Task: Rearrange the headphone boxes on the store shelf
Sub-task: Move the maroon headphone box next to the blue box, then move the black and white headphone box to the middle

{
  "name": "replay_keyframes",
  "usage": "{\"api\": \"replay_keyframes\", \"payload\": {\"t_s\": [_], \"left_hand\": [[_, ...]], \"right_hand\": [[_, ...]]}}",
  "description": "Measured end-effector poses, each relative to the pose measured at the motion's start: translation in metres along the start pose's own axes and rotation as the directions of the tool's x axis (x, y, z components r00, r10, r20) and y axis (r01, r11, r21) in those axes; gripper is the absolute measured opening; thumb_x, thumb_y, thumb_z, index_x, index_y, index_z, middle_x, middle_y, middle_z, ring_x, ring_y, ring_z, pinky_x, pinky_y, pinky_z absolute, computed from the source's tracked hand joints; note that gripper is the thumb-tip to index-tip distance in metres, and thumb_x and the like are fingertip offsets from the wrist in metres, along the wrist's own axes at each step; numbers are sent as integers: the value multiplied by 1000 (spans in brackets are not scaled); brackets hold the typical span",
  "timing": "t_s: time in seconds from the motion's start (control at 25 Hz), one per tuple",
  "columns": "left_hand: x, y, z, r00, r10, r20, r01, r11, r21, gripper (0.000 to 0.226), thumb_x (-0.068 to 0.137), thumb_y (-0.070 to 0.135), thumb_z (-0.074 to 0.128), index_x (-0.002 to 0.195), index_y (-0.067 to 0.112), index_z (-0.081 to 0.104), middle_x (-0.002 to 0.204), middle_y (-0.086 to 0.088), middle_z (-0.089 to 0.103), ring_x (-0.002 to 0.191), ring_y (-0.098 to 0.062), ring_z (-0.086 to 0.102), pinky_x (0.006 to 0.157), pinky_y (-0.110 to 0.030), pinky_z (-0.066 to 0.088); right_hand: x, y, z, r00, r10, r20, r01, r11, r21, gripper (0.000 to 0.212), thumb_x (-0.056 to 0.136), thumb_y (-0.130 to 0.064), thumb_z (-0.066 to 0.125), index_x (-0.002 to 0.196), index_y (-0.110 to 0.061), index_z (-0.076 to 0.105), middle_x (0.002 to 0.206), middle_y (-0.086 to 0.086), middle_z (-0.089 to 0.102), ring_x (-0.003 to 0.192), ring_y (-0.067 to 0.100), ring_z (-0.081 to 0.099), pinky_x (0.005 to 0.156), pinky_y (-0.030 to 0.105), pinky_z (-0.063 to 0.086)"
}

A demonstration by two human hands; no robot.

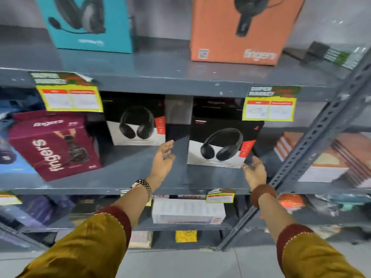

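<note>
On the middle grey shelf point(124, 177) stand two black-and-white headphone boxes: one set back point(136, 121), one nearer the front edge point(220, 141). A maroon "fingers" box point(54, 145) sits tilted at the left. My left hand point(163, 159) hovers open in the gap between the two black boxes, touching neither. My right hand point(255, 170) is open, fingers at the lower right corner of the nearer black box; whether they touch it is unclear. On the top shelf stand a teal headset box point(88, 23) and an orange "fingers" box point(241, 29).
Yellow price tags point(70, 97) point(269, 108) hang from the top shelf's front edge. A slotted metal upright point(313, 141) runs diagonally at the right, close to my right wrist. Stacked flat packs point(329, 157) lie beyond it. A white box point(188, 210) sits on the lower shelf.
</note>
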State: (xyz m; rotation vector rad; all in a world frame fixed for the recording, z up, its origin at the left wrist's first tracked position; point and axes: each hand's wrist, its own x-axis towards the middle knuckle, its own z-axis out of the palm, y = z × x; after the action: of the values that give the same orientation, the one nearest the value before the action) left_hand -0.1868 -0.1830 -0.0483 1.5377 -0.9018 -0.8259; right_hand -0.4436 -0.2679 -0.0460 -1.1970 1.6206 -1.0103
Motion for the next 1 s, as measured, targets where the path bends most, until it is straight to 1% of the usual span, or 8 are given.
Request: {"api": "replay_keyframes", "payload": {"t_s": [0.2, 0.32, 0.4, 0.52, 0.64, 0.76, 0.88, 1.0], "left_hand": [[27, 30, 61, 998, 20, 61, -22, 1000, 20, 65, 84, -10, 52, 141, 14, 35, 142, -5, 46, 127, -20, 47, 108, -34, 38], [37, 42, 76, 999, 33, 20, -33, 999, 12, 62, 84, -4, 59, 139, 14, 37, 128, -1, 55, 115, -14, 52, 99, -25, 41], [38, 44, 78, 1000, 27, -15, -28, 999, -23, 60, 84, 6, 64, 138, 15, 39, 122, 1, 58, 114, -14, 55, 99, -26, 42], [30, 42, 79, 997, 16, -71, -22, 997, -75, 63, 79, 13, 71, 137, 17, 44, 125, -1, 61, 113, -14, 59, 91, -17, 47], [10, 44, 76, 988, 40, -147, -38, 999, 19, 62, 76, 24, 74, 133, 20, 51, 123, -2, 66, 110, -9, 61, 75, 1, 43], [-12, 50, 67, 978, 85, -191, -42, 975, 218, 60, 73, 41, 74, 129, 30, 56, 111, 4, 72, 101, 0, 61, 85, -11, 42], [-30, 56, 54, 979, 112, -169, -62, 959, 277, 55, 72, 45, 73, 124, 34, 59, 108, 4, 74, 95, 4, 60, 80, -14, 39], [-41, 56, 40, 980, 128, -150, -76, 947, 313, 54, 71, 47, 73, 121, 33, 61, 104, 4, 75, 94, 0, 66, 77, -14, 45]], "right_hand": [[41, -36, -29, 988, -100, 114, 87, 990, 113, 67, 89, -3, 58, 147, -5, 25, 154, 10, 31, 141, 21, 32, 108, 22, 27], [48, -50, -35, 971, -130, 202, 114, 989, 89, 61, 89, -2, 57, 144, -6, 30, 130, 2, 47, 120, 13, 45, 101, 15, 32], [46, -55, -33, 964, -123, 236, 109, 991, 73, 59, 91, -9, 56, 144, -6, 31, 124, 7, 51, 110, 11, 46, 97, 17, 34], [35, -55, -35, 972, -114, 206, 100, 992, 74, 61, 92, -15, 57, 145, -5, 29, 141, 19, 46, 127, 24, 46, 90, 19, 32], [25, -47, -43, 973, -144, 179, 139, 989, 44, 61, 88, -24, 62, 142, -9, 37, 142, 13, 49, 130, 23, 46, 96, 22, 34], [14, -37, -54, 969, -202, 143, 214, 973, -80, 56, 81, -47, 63, 131, -24, 54, 125, 0, 65, 110, 11, 59, 101, 28, 40], [-5, -31, -64, 963, -238, 127, 256, 955, -149, 59, 74, -59, 63, 122, -24, 62, 110, -8, 70, 99, 9, 65, 101, 35, 47], [-20, -28, -68, 952, -271, 143, 294, 940, -174, 83, 60, -78, 57, 123, -25, 62, 112, 0, 74, 102, 14, 69, 97, 44, 52]]}}
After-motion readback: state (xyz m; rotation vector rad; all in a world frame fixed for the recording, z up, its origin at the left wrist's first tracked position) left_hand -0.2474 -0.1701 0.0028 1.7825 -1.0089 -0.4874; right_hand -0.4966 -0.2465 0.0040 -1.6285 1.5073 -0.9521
